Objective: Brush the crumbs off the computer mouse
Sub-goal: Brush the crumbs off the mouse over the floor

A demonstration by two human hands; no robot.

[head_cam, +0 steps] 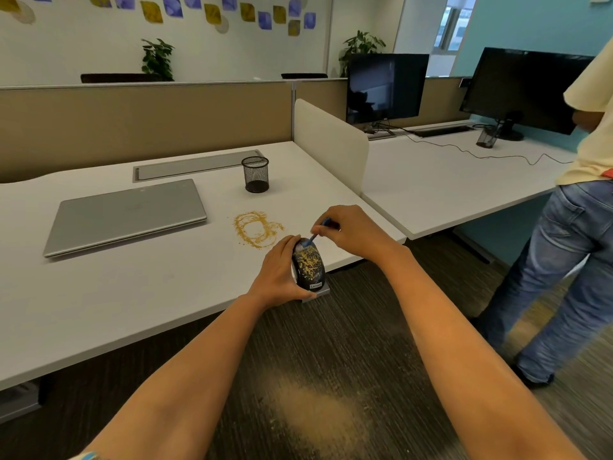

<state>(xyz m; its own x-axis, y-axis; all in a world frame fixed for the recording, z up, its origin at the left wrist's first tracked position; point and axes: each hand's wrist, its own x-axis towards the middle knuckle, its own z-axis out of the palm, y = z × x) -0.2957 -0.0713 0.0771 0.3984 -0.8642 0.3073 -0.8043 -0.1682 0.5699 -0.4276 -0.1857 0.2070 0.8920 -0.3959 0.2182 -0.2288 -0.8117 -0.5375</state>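
- Near the middle of the frame, a little right and low, the left hand (pixel 282 273) holds a dark mouse (pixel 309 266) tipped up on its side, right at the front edge of the white desk (pixel 132 293).
- Left-hand fingers (pixel 288 244) are curled tight round the far side of the mouse, with the thumb at its bottom end. They are clamped on it.
- Yellow crumbs (pixel 308 262) cover most of the mouse's top, so most of the brushing looks still to do.
- Just up and right of the mouse, the right hand (pixel 351 232) pinches a small blue brush (pixel 316 233). Its fingers are pressed together on the handle, and the brush tip touches the top end of the mouse.
- What could go wrong: the mouse sits half over the desk edge, so a hard push with the brush may make it slip out and fall to the floor.
- Crumbs swept toward the person would drop on the carpet (pixel 331 343), where a pale dusty patch (pixel 318 413) already shows at the bottom of the frame.
- Crumbs swept the other way would join the crumb pile (pixel 255 229) on the desk, just up and left of the mouse.
- A quick flick might send bits toward the closed laptop (pixel 126 215) at middle left.
- Another person (pixel 564 227) stands at the right edge, near enough to bump an elbow.
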